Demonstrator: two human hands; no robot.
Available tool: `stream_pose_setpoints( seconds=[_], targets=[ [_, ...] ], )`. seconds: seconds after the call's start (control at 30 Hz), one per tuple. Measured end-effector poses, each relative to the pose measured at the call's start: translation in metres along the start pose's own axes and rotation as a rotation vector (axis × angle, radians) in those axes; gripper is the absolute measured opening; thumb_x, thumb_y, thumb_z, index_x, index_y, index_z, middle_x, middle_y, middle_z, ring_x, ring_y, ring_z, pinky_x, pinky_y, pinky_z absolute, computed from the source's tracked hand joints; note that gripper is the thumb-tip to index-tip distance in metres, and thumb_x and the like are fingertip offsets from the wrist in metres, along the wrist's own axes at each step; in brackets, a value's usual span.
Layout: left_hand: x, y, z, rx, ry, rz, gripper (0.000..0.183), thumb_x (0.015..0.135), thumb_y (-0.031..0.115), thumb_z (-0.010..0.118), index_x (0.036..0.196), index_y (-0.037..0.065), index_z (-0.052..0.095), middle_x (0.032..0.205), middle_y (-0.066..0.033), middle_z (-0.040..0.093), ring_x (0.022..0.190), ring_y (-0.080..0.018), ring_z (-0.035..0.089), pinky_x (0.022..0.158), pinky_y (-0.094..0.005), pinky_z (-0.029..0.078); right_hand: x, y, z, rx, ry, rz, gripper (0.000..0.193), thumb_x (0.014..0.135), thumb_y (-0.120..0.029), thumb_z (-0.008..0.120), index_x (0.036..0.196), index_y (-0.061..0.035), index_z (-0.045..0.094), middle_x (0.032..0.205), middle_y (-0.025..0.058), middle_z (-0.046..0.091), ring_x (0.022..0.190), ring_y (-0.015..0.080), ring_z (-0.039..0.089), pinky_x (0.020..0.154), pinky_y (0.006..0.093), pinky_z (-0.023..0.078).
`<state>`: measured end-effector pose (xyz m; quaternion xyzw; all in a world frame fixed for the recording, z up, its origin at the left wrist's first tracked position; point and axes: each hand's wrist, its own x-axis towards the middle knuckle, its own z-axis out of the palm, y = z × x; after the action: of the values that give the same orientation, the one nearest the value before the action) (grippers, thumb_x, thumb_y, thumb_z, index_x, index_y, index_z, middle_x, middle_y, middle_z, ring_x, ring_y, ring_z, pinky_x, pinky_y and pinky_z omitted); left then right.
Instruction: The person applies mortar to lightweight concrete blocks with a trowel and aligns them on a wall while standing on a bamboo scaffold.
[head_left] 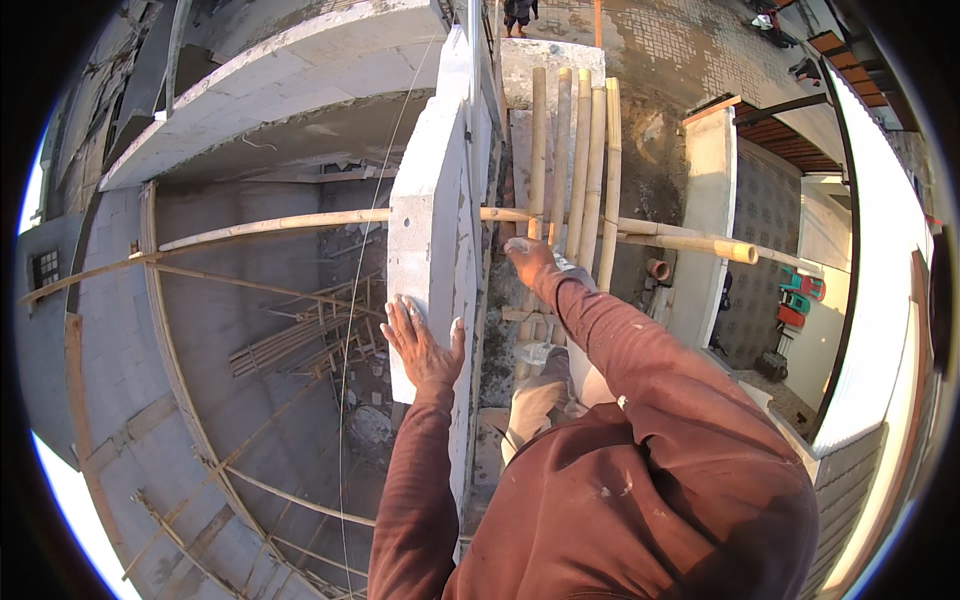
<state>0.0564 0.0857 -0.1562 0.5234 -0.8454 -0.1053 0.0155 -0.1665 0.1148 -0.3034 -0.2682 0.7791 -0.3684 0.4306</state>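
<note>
"Block [406, 240], in the head view: where?"

"Under the left hand [424, 348], which lies flat, fingers spread, grasping nothing. Ahead of it runs the wall [432, 130]."

"Right hand [530, 260]?"

"Curled near bamboo poles [583, 160]; can't tell if it's holding anything."

"Progress?"

"Block looks placed; what's left doesn't show."

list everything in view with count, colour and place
block wall: one, pale grey, centre
lengthwise bamboo poles: at least five, tan, right of the wall
crosswise bamboo poles: at least two, tan, reaching right
stacked poles: several, tan, lower level at left
thin line: one, greyish, left of the wall
loose objects: a few, red and green, right side
distant person: at least one, dark clothing, top edge
sweatshirt: one, brownish red, lower right
left hand: one, whitish dust, flat on the wall
right hand: one, brownish cuff, at the lengthwise poles, grip unclear
</note>
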Motion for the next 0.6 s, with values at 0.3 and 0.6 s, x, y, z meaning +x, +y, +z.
stream_pose_setpoints(
  seconds=[0.3, 0.6],
  targets=[
    [-0.026, -0.044, 0.007, -0.309, 0.129, -0.027, 0.068, 0.095, 0.040, 0.047, 0.142, -0.005, 0.028, 0.149, -0.0231, 0.024, 0.141, -0.0381, 0.017, 0.115, -0.0526, 0.009, -0.122, 0.117, -0.174, -0.474, 0.016, 0.040, 0.035, 0.082, -0.029, 0.065, 0.101, -0.0001, 0.067, 0.097, 0.0198, 0.069, 0.091, 0.0314, 0.067, 0.080, 0.0366, 0.050],
    [-0.131, -0.113, 0.009, -0.662, 0.053, -0.463, 0.055, 0.087, 0.036, 0.066, 0.124, -0.002, 0.051, 0.116, -0.0217, 0.058, 0.101, -0.0290, 0.061, 0.085, -0.0380, 0.049, -0.246, 0.258, -0.272, -0.897, -0.132, 0.246, 0.035, 0.089, -0.036, 0.051, 0.096, -0.0086, 0.071, 0.096, 0.0151, 0.070, 0.089, 0.0328, 0.066, 0.079, 0.0401, 0.050]
  ],
)
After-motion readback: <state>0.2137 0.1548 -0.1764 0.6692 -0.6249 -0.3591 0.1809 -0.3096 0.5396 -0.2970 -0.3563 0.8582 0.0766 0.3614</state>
